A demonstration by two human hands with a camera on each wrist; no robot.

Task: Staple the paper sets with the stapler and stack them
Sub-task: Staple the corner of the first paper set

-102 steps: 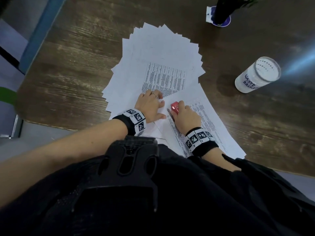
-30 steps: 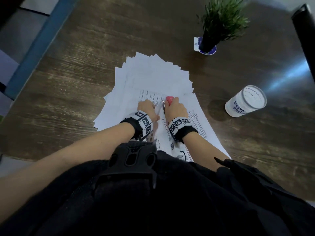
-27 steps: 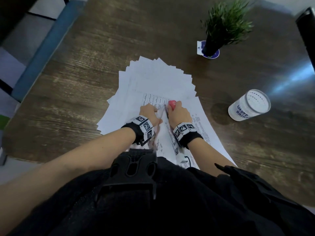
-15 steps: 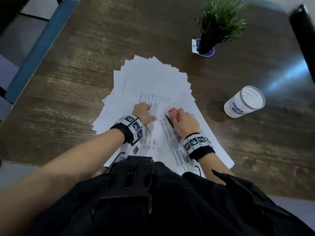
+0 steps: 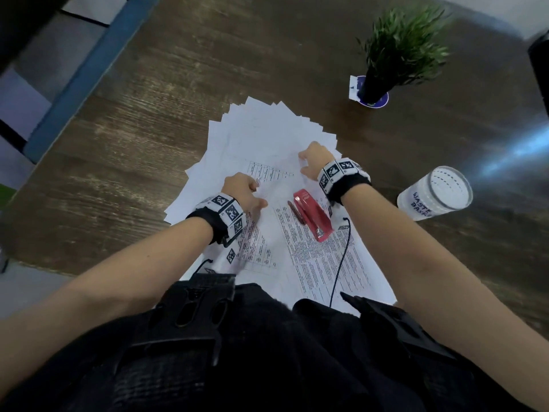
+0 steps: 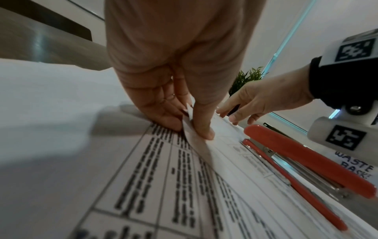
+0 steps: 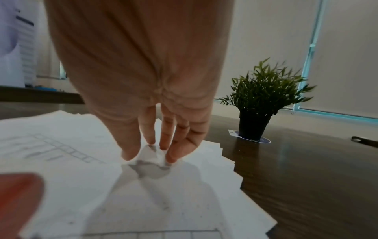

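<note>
Both our hands work the paper from the head view: our left hand [image 5: 243,191] pinches the near-left edge of a printed paper set [image 5: 276,185], and our right hand [image 5: 312,160] pinches its far corner. One red stapler [image 5: 312,215] lies free on the printed sheets [image 5: 326,263] just near of our right wrist, touched by neither hand. One fanned pile of white sheets [image 5: 261,129] spreads beyond. One translucent cup [image 5: 436,193] marked "WASTE BASKET" stands at the right, its contents not discernible. One potted plant [image 5: 398,55] stands far right on the dark wooden table [image 5: 148,114].

From the left wrist, our thumb and fingers [image 6: 169,116] nip a lifted paper edge [image 6: 196,139]; the stapler [image 6: 306,160] rests to the right.

From the right wrist, our fingertips [image 7: 171,155] bunch a crumpled paper corner [image 7: 152,155]. Pale blinds [image 7: 266,32] back the room.
</note>
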